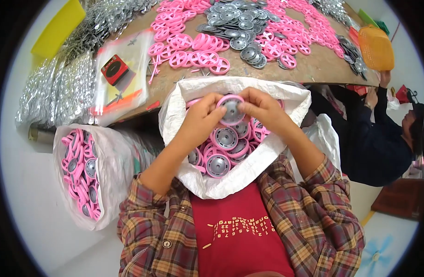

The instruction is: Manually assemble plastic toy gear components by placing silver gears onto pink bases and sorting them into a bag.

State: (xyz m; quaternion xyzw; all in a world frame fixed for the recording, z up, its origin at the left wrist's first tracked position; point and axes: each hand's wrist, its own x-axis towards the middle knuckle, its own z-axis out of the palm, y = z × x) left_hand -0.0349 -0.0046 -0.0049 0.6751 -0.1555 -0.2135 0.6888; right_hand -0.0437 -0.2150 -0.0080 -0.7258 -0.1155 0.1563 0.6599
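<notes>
Between my two hands is a toy wheel [232, 114], a pink ring with a grey hub disc in it. My left hand [200, 116] grips its left edge with thumb and fingers. On its right side, my right hand [262, 110] pinches the rim, thumb over the grey face. Both hands are over the mouth of a white woven sack [200, 182], which stands against my front. Inside it lie many similar pink wheels with grey hubs [225, 138]. My fingers partly cover the held wheel, so whether the disc is fully seated I cannot tell.
Ahead, the brown table [313, 65] bears heaps of pink rings [179, 41] and grey discs [239, 42]. A red-and-black box [114, 70] lies on clear bags, near silvery strips [59, 83]. Another filled sack [112, 157] stands left. At right, a person [369, 143] holds an orange basket [376, 48].
</notes>
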